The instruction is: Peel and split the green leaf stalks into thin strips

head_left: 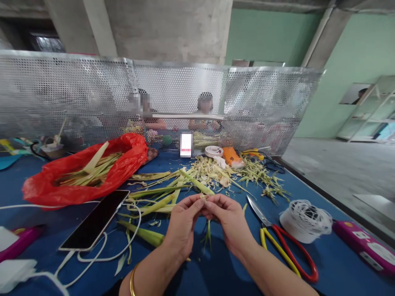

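Note:
My left hand (pixel 182 220) and my right hand (pixel 230 218) meet at the middle of the table, thumbs and fingertips pinched together. Between them they grip a pale green leaf (pixel 197 183), whose broad pointed end slants up to the left. Thin green strands (pixel 209 234) hang below the fingers. The exact spot being pinched is mostly covered by the thumbs. A thicker green leaf stalk (pixel 145 233) lies left of my left wrist. Long leaf strips (pixel 159 203) are spread just beyond. Scissors (pixel 271 226) with red and yellow handles lie open to the right.
A red plastic bag (pixel 80 191) of leaves stands at left, near a phone (pixel 95 222) with a white cable. Leaf scraps (pixel 206 170) and green trimmings (pixel 262 176) are heaped ahead. White cord (pixel 305 220) sits right. A perforated metal screen (pixel 179 82) stands behind; people sit beyond.

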The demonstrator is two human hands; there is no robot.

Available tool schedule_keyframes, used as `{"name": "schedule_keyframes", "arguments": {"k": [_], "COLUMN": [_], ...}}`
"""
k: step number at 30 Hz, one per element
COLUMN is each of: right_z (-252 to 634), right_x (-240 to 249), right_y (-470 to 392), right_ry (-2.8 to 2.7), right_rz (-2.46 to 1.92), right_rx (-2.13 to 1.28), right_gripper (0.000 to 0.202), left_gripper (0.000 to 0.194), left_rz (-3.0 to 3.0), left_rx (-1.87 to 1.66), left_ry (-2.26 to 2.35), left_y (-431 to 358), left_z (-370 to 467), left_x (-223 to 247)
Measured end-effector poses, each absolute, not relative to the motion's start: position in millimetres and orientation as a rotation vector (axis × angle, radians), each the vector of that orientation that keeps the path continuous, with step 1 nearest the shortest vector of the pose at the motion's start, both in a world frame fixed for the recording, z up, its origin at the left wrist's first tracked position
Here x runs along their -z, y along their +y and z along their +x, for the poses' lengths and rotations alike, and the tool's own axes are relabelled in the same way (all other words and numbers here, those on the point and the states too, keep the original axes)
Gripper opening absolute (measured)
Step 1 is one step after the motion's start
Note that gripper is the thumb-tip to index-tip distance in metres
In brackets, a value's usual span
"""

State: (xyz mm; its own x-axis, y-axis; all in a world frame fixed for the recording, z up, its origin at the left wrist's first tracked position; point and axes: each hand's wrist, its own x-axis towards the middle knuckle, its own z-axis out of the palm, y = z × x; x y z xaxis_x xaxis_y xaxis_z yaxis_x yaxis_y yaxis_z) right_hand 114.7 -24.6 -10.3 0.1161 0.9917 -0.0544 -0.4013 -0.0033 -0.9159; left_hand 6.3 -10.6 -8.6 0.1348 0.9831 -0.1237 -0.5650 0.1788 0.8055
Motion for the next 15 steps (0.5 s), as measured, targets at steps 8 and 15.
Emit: {"name": "schedule_keyframes", "arguments": {"k": [8,15], "right_z": [119.0,113.8], "right_x": [7.9,5.0], "right_y": [-22.4,-29.8], "right_ry": [-0.947,-0.820], "right_rz": [-1.022,-0.976], "right_rx": [-1.242,-1.357], "right_gripper": [0.022,0.026], "left_gripper": [0.018,0.014], "left_rz": [0.948,0.984], "left_rx": [-1.377,-1.472], "left_ry": [1.032,1.081], "left_y": [-7.1,-10.7], "left_z": [4.4,7.2], "left_x": [11.4,13.8]}}
